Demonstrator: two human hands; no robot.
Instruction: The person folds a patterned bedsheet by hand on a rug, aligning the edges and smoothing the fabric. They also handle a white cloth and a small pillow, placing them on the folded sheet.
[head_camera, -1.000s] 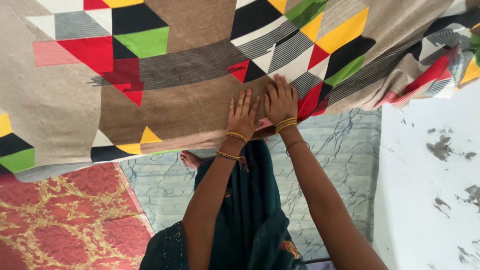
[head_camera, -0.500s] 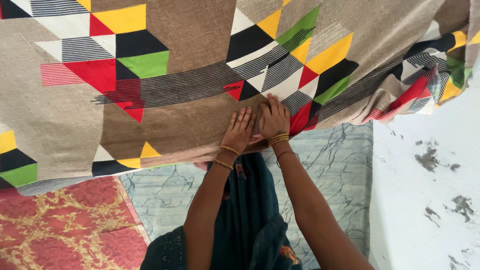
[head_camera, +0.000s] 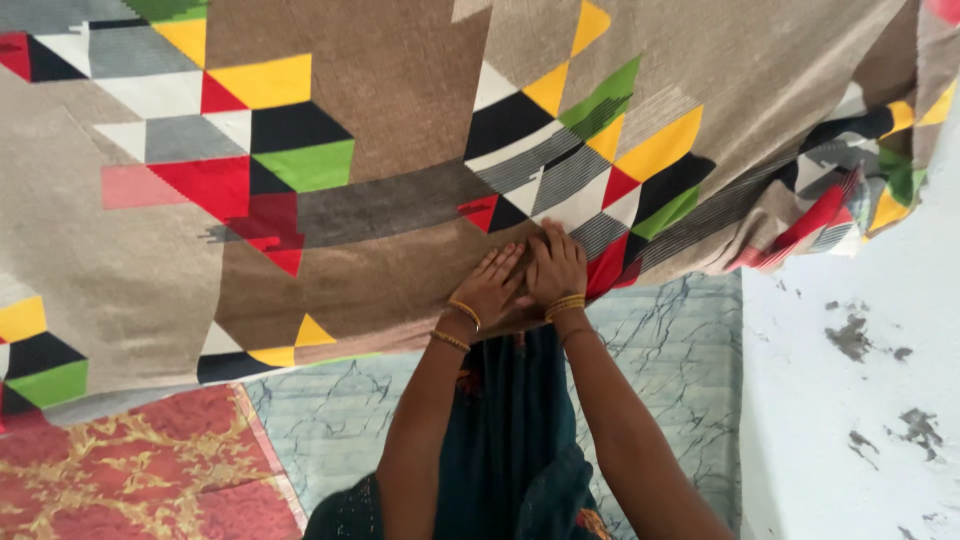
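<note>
head view: a large sheet (head_camera: 400, 180), brown with red, yellow, green, black and grey triangles, hangs spread across the upper frame, its lower edge running just above the person's dark green garment (head_camera: 510, 420). both hands lie flat and open, side by side near that lower edge, the left hand (head_camera: 492, 285) with fingers spread on the brown cloth and the right hand (head_camera: 556, 268) touching it at the thumb. below lie a red and gold rug (head_camera: 130, 470), a veined grey-green floor (head_camera: 660, 340) and a white wall (head_camera: 860, 400) at right.
</note>
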